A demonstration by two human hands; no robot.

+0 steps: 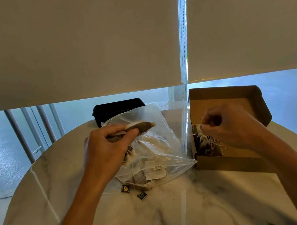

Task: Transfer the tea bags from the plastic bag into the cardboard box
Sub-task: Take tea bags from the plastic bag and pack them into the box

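A: Where are the tea bags?
B: Some lie in the plastic bag (154, 146) on the marble table (58, 183); a pile (209, 146) sits inside the cardboard box (247, 161) just beside it.
A: And the hands?
B: The left hand (106, 147) grips one tea bag (144, 127) above the plastic bag. The right hand (230, 125) pinches a string (196, 125) over the cardboard box, fingers curled

Open cardboard box (234, 163) top is unblocked — plastic bag (154, 130) crowds its left wall.
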